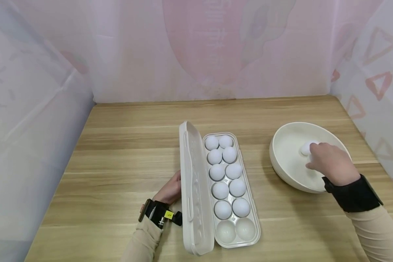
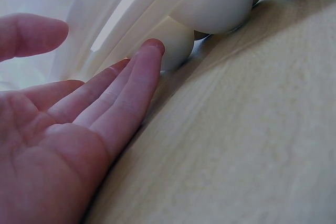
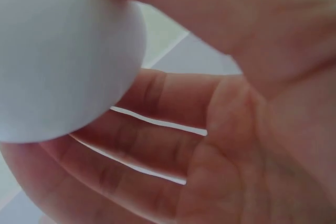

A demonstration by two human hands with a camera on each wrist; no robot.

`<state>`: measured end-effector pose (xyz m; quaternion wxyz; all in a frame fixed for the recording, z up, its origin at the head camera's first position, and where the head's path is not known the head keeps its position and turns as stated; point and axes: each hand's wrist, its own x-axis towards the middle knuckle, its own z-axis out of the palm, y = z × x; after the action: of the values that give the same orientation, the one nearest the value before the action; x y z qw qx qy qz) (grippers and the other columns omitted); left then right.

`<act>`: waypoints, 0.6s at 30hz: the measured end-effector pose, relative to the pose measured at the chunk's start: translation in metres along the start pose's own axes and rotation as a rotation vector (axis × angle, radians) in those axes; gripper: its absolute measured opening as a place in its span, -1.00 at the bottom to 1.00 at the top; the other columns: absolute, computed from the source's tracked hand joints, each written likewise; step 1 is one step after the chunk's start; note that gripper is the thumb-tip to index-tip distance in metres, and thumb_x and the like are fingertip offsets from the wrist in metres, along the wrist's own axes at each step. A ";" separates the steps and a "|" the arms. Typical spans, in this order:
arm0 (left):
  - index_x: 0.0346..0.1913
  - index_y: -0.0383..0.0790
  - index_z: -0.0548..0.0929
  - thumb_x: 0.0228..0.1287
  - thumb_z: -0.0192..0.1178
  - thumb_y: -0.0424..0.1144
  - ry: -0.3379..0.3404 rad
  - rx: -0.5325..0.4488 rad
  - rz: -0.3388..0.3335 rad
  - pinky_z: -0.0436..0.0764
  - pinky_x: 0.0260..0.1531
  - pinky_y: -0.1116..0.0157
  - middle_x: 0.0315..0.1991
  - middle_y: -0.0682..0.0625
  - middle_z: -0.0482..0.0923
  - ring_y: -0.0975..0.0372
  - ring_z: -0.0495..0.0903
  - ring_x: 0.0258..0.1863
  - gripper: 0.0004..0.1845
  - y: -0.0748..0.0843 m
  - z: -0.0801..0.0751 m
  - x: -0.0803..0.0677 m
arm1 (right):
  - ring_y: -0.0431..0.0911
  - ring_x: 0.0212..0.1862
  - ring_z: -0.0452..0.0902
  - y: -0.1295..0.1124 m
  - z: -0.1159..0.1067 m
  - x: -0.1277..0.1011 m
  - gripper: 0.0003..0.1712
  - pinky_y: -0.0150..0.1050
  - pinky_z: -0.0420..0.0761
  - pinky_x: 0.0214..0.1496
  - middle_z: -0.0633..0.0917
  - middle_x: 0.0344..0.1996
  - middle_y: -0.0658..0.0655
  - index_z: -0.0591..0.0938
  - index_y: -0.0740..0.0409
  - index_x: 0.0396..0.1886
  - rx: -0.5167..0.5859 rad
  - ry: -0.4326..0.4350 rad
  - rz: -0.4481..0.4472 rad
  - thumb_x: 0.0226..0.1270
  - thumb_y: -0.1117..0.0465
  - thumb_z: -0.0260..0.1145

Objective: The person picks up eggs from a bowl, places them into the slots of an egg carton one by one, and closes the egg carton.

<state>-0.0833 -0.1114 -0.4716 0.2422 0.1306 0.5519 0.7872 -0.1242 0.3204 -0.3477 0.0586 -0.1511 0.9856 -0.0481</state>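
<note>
A long pale egg carton [image 1: 228, 238] lies with its lid [image 1: 196, 193] raised on the left side. White eggs [image 1: 221, 190] fill most of its cups; the two nearest cups hold none. Behind the lid is my left hand [image 1: 171, 189], partly hidden from the head camera. Its fingers [image 2: 131, 87] are nearly straight and reach against the carton's underside, thumb apart. My right hand [image 1: 332, 162] is inside a cream bowl [image 1: 283, 160] and holds a white egg [image 3: 68, 56] between thumb and fingers. White egg surface [image 1: 307, 148] also shows beside those fingertips in the head view.
The wooden table [image 1: 124, 145] carries the carton near its middle and the bowl at the right. Printed cloth walls [image 1: 134, 54] stand behind it and on both sides. The raised lid stands between my left hand and the egg rows.
</note>
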 end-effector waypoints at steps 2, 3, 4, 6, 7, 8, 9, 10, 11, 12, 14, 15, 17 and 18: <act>-0.09 -0.07 0.54 0.46 -0.05 -0.36 -0.002 -0.006 0.006 0.48 -0.10 0.33 -0.22 0.05 0.47 0.27 0.46 -0.16 -0.82 0.000 0.000 0.000 | 0.03 -0.59 0.31 -0.003 -0.002 -0.001 -0.67 -0.08 0.34 -0.57 0.39 -0.66 0.11 0.38 0.27 -0.58 -0.005 0.012 -0.008 -0.12 0.33 0.43; -0.09 -0.07 0.54 0.46 -0.05 -0.35 -0.003 -0.010 0.009 0.48 -0.10 0.33 -0.22 0.05 0.47 0.27 0.47 -0.16 -0.82 0.000 0.000 0.000 | 0.03 -0.59 0.31 -0.005 -0.003 -0.001 -0.66 -0.08 0.34 -0.56 0.39 -0.66 0.11 0.38 0.27 -0.57 -0.007 0.015 -0.011 -0.12 0.33 0.43; -0.09 -0.07 0.54 0.45 -0.05 -0.36 -0.002 -0.013 0.012 0.48 -0.10 0.33 -0.22 0.05 0.48 0.27 0.47 -0.16 -0.82 0.000 0.001 0.000 | 0.03 -0.59 0.32 -0.006 -0.004 -0.002 -0.66 -0.07 0.35 -0.56 0.39 -0.66 0.11 0.38 0.27 -0.57 -0.009 0.019 -0.014 -0.12 0.33 0.44; -0.08 -0.07 0.54 0.45 -0.04 -0.35 0.000 -0.019 0.015 0.49 -0.11 0.33 -0.22 0.05 0.49 0.27 0.48 -0.17 -0.83 0.000 0.001 0.000 | 0.04 -0.59 0.33 -0.009 -0.006 -0.003 -0.64 -0.06 0.36 -0.57 0.40 -0.66 0.11 0.37 0.27 -0.57 -0.011 0.027 -0.020 -0.12 0.33 0.45; -0.08 -0.07 0.54 0.45 -0.05 -0.36 0.001 -0.019 0.016 0.49 -0.11 0.33 -0.22 0.05 0.49 0.27 0.48 -0.17 -0.82 0.000 0.002 0.000 | 0.04 -0.59 0.33 -0.011 -0.007 -0.003 -0.64 -0.06 0.36 -0.56 0.40 -0.66 0.11 0.37 0.27 -0.57 -0.010 0.031 -0.020 -0.12 0.33 0.46; -0.08 -0.07 0.54 0.44 -0.05 -0.36 0.001 -0.020 0.017 0.49 -0.11 0.34 -0.22 0.06 0.50 0.27 0.48 -0.17 -0.82 -0.001 0.002 0.000 | 0.04 -0.59 0.34 -0.012 -0.008 -0.003 -0.63 -0.05 0.37 -0.55 0.40 -0.65 0.12 0.38 0.28 -0.56 -0.010 0.029 -0.018 -0.10 0.32 0.46; -0.08 -0.07 0.54 0.44 -0.06 -0.37 0.000 -0.021 0.018 0.49 -0.11 0.34 -0.23 0.06 0.51 0.28 0.49 -0.18 -0.81 -0.001 0.002 0.000 | 0.05 -0.59 0.34 -0.013 -0.009 -0.004 -0.63 -0.05 0.37 -0.55 0.40 -0.65 0.12 0.38 0.29 -0.56 -0.013 0.034 -0.020 -0.11 0.32 0.47; -0.09 -0.07 0.54 0.43 -0.06 -0.38 0.000 -0.021 0.018 0.49 -0.11 0.34 -0.24 0.06 0.51 0.28 0.49 -0.18 -0.80 -0.001 0.002 0.000 | 0.05 -0.59 0.35 -0.015 -0.011 -0.004 -0.63 -0.04 0.38 -0.54 0.41 -0.64 0.12 0.38 0.30 -0.55 -0.014 0.039 -0.022 -0.10 0.32 0.47; -0.09 -0.07 0.54 0.44 -0.06 -0.37 -0.001 -0.022 0.017 0.49 -0.11 0.34 -0.24 0.06 0.51 0.28 0.49 -0.18 -0.80 -0.001 0.002 0.000 | 0.05 -0.58 0.36 -0.016 -0.012 -0.004 -0.63 -0.03 0.39 -0.54 0.41 -0.64 0.13 0.39 0.30 -0.55 -0.014 0.042 -0.022 -0.10 0.32 0.48; -0.09 -0.07 0.55 0.44 -0.06 -0.37 -0.001 -0.022 0.016 0.49 -0.11 0.34 -0.24 0.07 0.51 0.28 0.49 -0.18 -0.80 -0.001 0.002 0.000 | 0.06 -0.58 0.36 -0.018 -0.013 -0.005 -0.63 -0.02 0.40 -0.53 0.42 -0.63 0.13 0.39 0.31 -0.54 -0.016 0.046 -0.023 -0.10 0.32 0.48; -0.09 -0.07 0.54 0.44 -0.05 -0.36 -0.002 -0.023 0.011 0.49 -0.11 0.34 -0.24 0.07 0.51 0.28 0.49 -0.18 -0.82 -0.001 0.001 0.000 | 0.07 -0.57 0.37 -0.021 -0.014 -0.006 -0.63 -0.01 0.41 -0.51 0.42 -0.63 0.14 0.40 0.33 -0.53 -0.021 0.059 -0.030 -0.10 0.32 0.48; -0.09 -0.07 0.54 0.44 -0.04 -0.35 -0.001 -0.023 0.009 0.49 -0.11 0.33 -0.24 0.06 0.51 0.28 0.49 -0.18 -0.83 -0.001 0.001 0.000 | 0.07 -0.58 0.37 -0.022 -0.015 -0.007 -0.63 0.00 0.41 -0.52 0.42 -0.63 0.14 0.40 0.32 -0.54 -0.024 0.069 -0.034 -0.10 0.32 0.48; -0.08 -0.07 0.53 0.44 -0.02 -0.33 0.003 -0.022 0.006 0.49 -0.11 0.33 -0.23 0.06 0.49 0.27 0.49 -0.17 -0.85 0.000 0.001 0.000 | 0.07 -0.59 0.37 -0.025 -0.016 -0.009 -0.63 0.01 0.42 -0.53 0.41 -0.64 0.14 0.40 0.32 -0.54 -0.034 0.091 -0.042 -0.11 0.33 0.48; -0.08 -0.08 0.53 0.44 -0.02 -0.33 0.004 -0.022 0.005 0.49 -0.11 0.33 -0.22 0.05 0.49 0.27 0.49 -0.17 -0.85 0.000 0.001 0.000 | 0.07 -0.60 0.37 -0.027 -0.016 -0.010 -0.64 0.01 0.42 -0.53 0.40 -0.65 0.13 0.39 0.32 -0.55 -0.038 0.105 -0.049 -0.12 0.33 0.47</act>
<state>-0.0824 -0.1107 -0.4712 0.2408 0.1277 0.5433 0.7941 -0.1094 0.2991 -0.3278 0.0027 -0.1736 0.9841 -0.0386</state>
